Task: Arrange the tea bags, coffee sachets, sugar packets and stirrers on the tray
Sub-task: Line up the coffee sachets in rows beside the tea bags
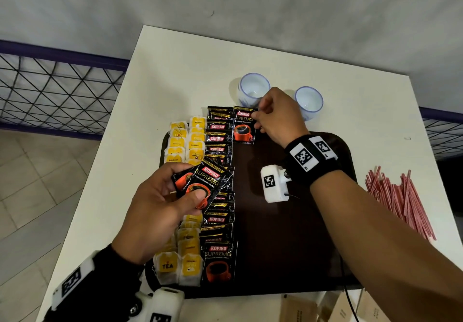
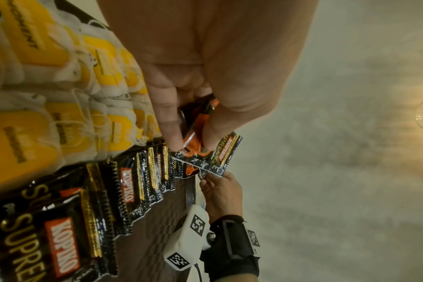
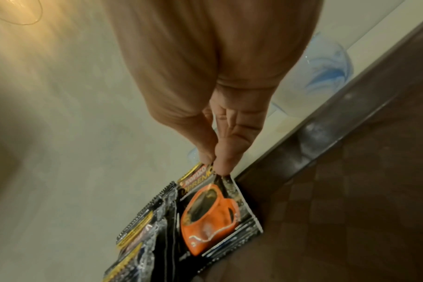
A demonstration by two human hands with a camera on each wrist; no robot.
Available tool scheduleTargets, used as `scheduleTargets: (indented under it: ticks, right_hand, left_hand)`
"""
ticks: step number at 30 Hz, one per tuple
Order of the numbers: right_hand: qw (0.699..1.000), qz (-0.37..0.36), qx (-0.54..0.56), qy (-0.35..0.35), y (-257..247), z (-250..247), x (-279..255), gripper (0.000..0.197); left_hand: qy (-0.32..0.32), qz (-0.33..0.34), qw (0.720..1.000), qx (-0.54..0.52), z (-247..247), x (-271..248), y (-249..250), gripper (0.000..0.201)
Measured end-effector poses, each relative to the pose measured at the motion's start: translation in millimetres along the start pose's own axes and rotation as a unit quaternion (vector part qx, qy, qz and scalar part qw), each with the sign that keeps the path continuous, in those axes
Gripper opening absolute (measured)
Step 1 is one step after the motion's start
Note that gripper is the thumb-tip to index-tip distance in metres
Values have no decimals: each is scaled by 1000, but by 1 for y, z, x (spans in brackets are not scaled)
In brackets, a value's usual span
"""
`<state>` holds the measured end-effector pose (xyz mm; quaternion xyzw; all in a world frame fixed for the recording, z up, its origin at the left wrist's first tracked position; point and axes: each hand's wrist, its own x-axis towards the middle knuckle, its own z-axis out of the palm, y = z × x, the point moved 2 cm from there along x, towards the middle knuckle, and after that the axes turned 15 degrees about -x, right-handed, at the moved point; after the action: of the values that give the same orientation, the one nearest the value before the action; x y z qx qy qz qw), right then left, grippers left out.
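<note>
Two grips pinch coffee sachets: right hand (image 1: pixel 278 116) top corner of one (image 1: pixel 244 127), left hand (image 1: pixel 160 196) a bunch (image 1: pixel 203 184).

Glossy foil coffee sachets (image 1: pixel 217 261) — papery tea bags (image 1: pixel 167 266), dark checkered-textured tray (image 1: pixel 288 234)

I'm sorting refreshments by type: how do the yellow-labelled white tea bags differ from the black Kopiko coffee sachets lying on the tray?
The yellow-labelled white tea bags are soft white paper with yellow tags and strings; the black Kopiko coffee sachets are glossy black foil showing an orange cup. The tea bags fill two columns at the dark brown tray's left edge; the sachets form one column just right of them. Both lie overlapped in rows on the tray.
</note>
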<state>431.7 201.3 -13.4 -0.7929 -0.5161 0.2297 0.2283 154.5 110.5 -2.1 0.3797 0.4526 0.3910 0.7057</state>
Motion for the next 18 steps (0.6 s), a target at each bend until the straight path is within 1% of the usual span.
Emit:
scheduleTargets:
  ticks: [4, 9, 12, 13, 14, 15, 17, 18]
  right_hand:
    - [999, 13, 47, 4, 0, 1, -1, 32]
    - [997, 27, 71, 21, -2, -9, -10, 28]
    - [997, 19, 67, 36, -7, -20, -27, 20]
    - [996, 16, 80, 28, -10, -24, -35, 16]
    - [994, 14, 109, 5, -12, -26, -43, 13]
    - [987, 12, 155, -35, -15, -26, -53, 11]
    - [959, 1, 254, -127, -22, -25, -74, 5]
    - [949, -16, 277, -150, -24, -24, -83, 6]
  left_hand:
    - [2, -7, 1000, -25, 2, 3, 0, 36]
    - [-4, -31, 995, -94, 4, 8, 1, 29]
    - [-4, -29, 993, -113, 10, 13, 4, 28]
    - [-5, -27, 993, -112, 13, 14, 6, 27]
    - [-5, -24, 994, -107, 16, 16, 7, 26]
    - [-3, -19, 995, -100, 19, 18, 9, 25]
    - [4, -2, 998, -69, 26, 21, 10, 24]
    - [8, 8, 999, -51, 30, 22, 10, 23]
